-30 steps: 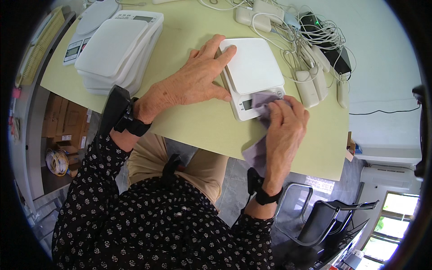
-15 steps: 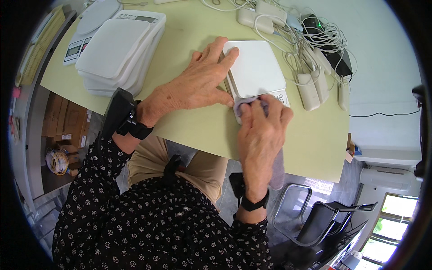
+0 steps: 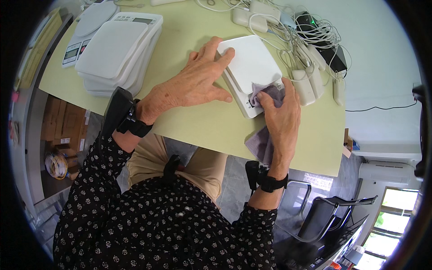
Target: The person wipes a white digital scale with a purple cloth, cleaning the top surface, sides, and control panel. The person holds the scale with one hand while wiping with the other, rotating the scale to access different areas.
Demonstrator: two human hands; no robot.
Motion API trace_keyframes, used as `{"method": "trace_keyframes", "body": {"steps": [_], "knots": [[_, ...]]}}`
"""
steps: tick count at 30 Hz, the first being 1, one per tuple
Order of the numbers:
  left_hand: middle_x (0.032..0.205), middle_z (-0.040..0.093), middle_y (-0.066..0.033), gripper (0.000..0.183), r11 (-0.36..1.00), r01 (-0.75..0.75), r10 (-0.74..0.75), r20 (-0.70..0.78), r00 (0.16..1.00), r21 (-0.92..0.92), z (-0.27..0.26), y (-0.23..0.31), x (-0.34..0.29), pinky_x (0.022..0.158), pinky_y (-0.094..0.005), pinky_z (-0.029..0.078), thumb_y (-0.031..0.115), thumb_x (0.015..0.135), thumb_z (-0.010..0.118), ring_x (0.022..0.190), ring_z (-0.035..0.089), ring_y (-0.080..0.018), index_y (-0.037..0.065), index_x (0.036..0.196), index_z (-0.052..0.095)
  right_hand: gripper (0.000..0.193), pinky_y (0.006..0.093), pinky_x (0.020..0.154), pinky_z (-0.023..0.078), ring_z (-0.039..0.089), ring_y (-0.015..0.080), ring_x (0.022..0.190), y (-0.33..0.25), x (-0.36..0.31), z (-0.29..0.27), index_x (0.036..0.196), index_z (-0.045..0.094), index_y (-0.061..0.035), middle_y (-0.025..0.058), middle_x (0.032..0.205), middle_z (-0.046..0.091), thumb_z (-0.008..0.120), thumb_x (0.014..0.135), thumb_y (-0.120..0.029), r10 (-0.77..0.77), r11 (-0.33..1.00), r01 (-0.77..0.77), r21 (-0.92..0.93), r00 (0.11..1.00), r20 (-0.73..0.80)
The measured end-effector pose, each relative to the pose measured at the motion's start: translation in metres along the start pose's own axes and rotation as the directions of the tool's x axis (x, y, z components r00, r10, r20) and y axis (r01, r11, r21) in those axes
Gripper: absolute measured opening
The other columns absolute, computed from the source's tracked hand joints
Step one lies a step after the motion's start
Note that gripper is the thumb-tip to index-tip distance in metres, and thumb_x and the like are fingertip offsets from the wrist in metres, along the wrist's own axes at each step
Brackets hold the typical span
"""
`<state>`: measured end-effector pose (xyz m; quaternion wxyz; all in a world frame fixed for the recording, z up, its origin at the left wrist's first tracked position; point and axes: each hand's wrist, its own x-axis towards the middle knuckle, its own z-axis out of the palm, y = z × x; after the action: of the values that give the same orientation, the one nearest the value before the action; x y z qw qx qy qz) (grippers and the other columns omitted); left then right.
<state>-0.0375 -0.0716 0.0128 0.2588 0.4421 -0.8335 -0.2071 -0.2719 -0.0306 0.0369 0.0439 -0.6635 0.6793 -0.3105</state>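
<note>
A white digital kitchen scale [image 3: 249, 63] lies tilted on the pale yellow-green table. My left hand [image 3: 195, 81] is spread along its left side. The index fingertip rests on the weighing plate near the far left corner, and the thumb points out beside the scale's left edge. A grey-purple cloth [image 3: 260, 143] is bunched under my right hand [image 3: 281, 112], whose fingers are closed on it. That hand presses the cloth against the near right corner of the scale, over part of the control panel. The cloth's loose end hangs down past the wrist onto the table's front edge.
Several white scales are stacked [image 3: 114, 54] at the left, with another round-plated scale [image 3: 96, 18] behind. Tangled white cables and adapters [image 3: 303, 81] lie at the far right near a black box [image 3: 335, 58]. A chair [image 3: 319, 220] stands beyond the table's right side.
My right hand has slid the cloth rightward along the scale's near edge, uncovering the left part of the panel. The scale has turned slightly. My left hand has stayed nearly still.
</note>
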Motion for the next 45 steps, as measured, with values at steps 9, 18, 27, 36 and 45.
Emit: {"method": "trace_keyframes", "body": {"steps": [9, 18, 27, 36, 45], "knots": [[0.158, 0.023, -0.0265, 0.107, 1.000, 0.017, -0.017, 0.030, 0.999, 0.011, -0.006, 0.005, -0.004, 0.122, -0.0530, 0.026, 0.041, 0.076, 0.092, 0.140, 0.040, -0.0449, -0.006, 0.154, 0.037, 0.058, 0.0494, 0.097, 0.050, 0.059, 0.0400, 0.118, -0.010, -0.008, -0.002, 0.128, 0.063, -0.0002, 0.0196, 0.120, 0.063, 0.080, 0.083, -0.031, 0.100, 0.994, -0.100, -0.032, 0.995, -0.005], [0.162, 0.022, -0.0254, 0.107, 1.000, 0.010, -0.009, 0.038, 0.999, -0.026, -0.006, 0.004, -0.004, 0.122, -0.0529, 0.025, 0.040, 0.075, 0.092, 0.142, 0.039, -0.0431, -0.006, 0.155, 0.039, 0.024, 0.0498, 0.089, 0.052, 0.066, 0.0424, 0.100, 0.010, 0.002, 0.007, 0.100, 0.070, 0.0009, 0.0186, 0.102, 0.071, 0.070, 0.088, -0.020, 0.129, 0.986, -0.141, -0.086, 0.983, -0.134], [0.165, 0.019, -0.0248, 0.112, 0.996, 0.065, -0.059, 0.083, 0.995, -0.059, -0.010, 0.006, -0.004, 0.126, -0.0572, 0.018, 0.040, 0.073, 0.093, 0.152, 0.029, -0.0436, -0.006, 0.158, 0.036, 0.057, 0.0521, 0.089, 0.054, 0.058, 0.0418, 0.116, -0.010, -0.022, -0.001, 0.124, 0.063, 0.0022, 0.0212, 0.120, 0.062, 0.083, 0.082, -0.032, 0.055, 0.996, -0.057, -0.071, 0.998, -0.017], [0.166, 0.019, -0.0245, 0.111, 0.996, 0.051, -0.045, 0.082, 0.996, -0.071, -0.010, 0.002, -0.004, 0.125, -0.0619, 0.016, 0.044, 0.075, 0.092, 0.154, 0.026, -0.0444, -0.006, 0.157, 0.038, 0.059, 0.0506, 0.092, 0.053, 0.059, 0.0394, 0.116, -0.003, -0.011, -0.001, 0.122, 0.065, 0.0023, 0.0181, 0.121, 0.064, 0.087, 0.079, -0.032, 0.145, 0.989, -0.145, 0.006, 0.989, 0.018], [0.165, 0.020, -0.0233, 0.111, 0.995, 0.048, -0.041, 0.089, 0.995, -0.088, -0.011, 0.004, -0.004, 0.124, -0.0636, 0.017, 0.045, 0.076, 0.091, 0.152, 0.027, -0.0444, -0.005, 0.158, 0.036, 0.068, 0.0528, 0.091, 0.053, 0.055, 0.0431, 0.119, -0.014, -0.026, 0.003, 0.126, 0.059, 0.0063, 0.0233, 0.126, 0.061, 0.087, 0.079, -0.034, 0.040, 0.994, -0.038, -0.107, 0.999, 0.013]]}}
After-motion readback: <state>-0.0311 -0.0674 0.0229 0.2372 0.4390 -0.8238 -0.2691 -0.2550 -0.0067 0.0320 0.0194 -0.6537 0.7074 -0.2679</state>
